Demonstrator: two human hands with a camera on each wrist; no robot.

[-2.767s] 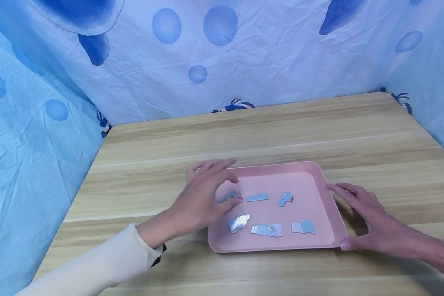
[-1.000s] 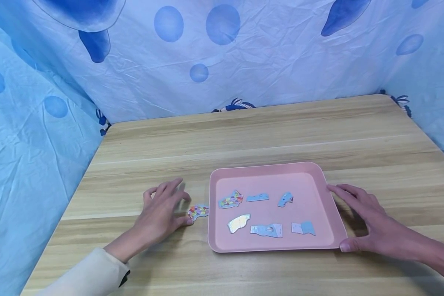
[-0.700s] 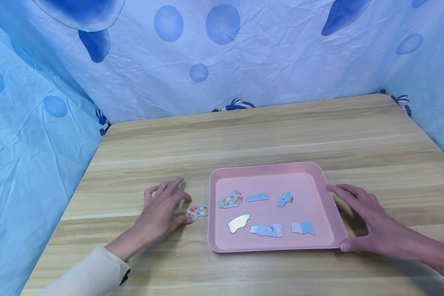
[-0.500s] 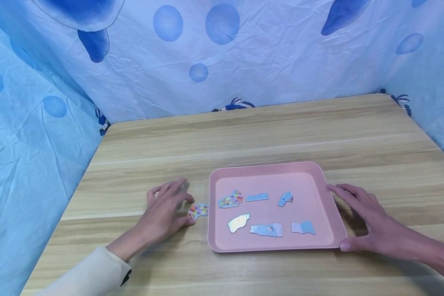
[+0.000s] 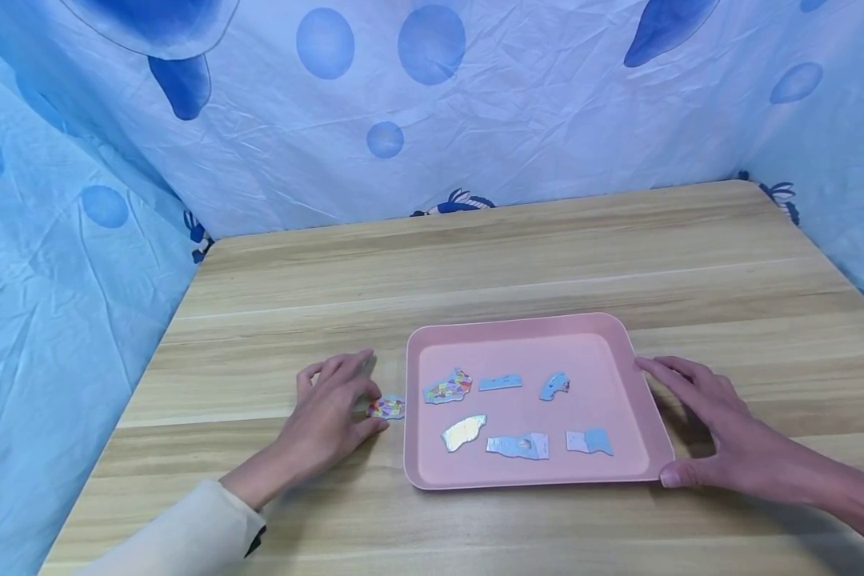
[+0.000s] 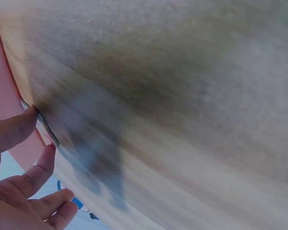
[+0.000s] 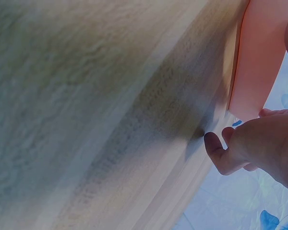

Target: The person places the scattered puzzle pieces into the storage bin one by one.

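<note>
A small cardboard puzzle piece point(image 5: 386, 408) with a multicoloured, map-like print lies on the table against the left side of the pink tray point(image 5: 526, 477). My left hand point(image 5: 327, 412) pinches it by its edges, the thumb on the near edge and the index finger on the far one. In the left wrist view the piece point(image 6: 47, 128) shows edge-on between those two fingertips. At the tray's right end, my right hand point(image 5: 727, 436) touches the rim with an extended index finger, its thumb at the near corner. The right hand's other fingers point(image 7: 216, 151) bend loosely beside the tray.
Inside the tray lie several separate pieces: another multicoloured one point(image 5: 450, 387), a shiny silvery one point(image 5: 464, 433) and light blue ones such as this strip point(image 5: 500, 383). The wooden table point(image 5: 295, 296) meets blue sea-patterned curtains point(image 5: 547, 104) at the back and sides.
From over the tray's left end, my left hand has moved left to the table. Lately it edged right, fingertips drawing in on the puzzle piece, which turned slightly. My right hand stayed put.
</note>
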